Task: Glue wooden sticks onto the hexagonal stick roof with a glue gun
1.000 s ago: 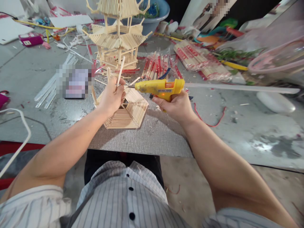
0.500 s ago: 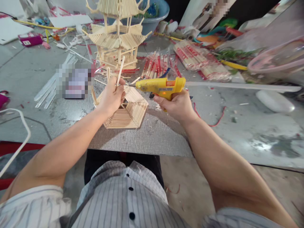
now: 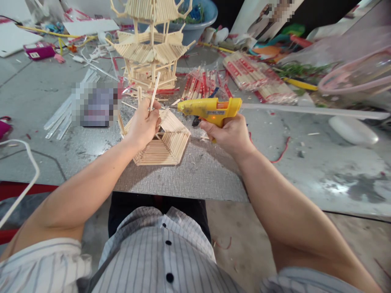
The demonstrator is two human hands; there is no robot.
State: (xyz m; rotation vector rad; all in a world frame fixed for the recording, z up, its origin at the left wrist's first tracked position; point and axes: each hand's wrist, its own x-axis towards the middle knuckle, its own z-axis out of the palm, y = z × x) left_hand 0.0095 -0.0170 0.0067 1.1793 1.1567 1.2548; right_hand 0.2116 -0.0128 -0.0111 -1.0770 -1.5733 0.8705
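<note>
Between the fingers of my left hand [image 3: 143,124] is a thin wooden stick [image 3: 155,90], tilted upward. That hand is over the left part of a six-sided roof piece [image 3: 157,151] built from rows of sticks, hiding some of it. My right hand [image 3: 230,132] is wrapped round the handle of a yellow hot glue gun [image 3: 210,110]. Its nozzle points left, just right of my left fingertips, and a long clear glue stick [image 3: 305,110] sticks out of its back. Behind the roof piece stands a tiered wooden stick pagoda [image 3: 151,49].
Packs of wrapped chopsticks [image 3: 244,71] lie behind the glue gun. Loose glue sticks [image 3: 65,110] and a blurred phone [image 3: 99,106] are on the left. A blue basin [image 3: 201,28] stands behind the pagoda; a pink basket [image 3: 360,71] is at the right.
My right hand and the glue gun have shifted slightly right, away from my left fingers. My left hand and its stick have stayed in place.
</note>
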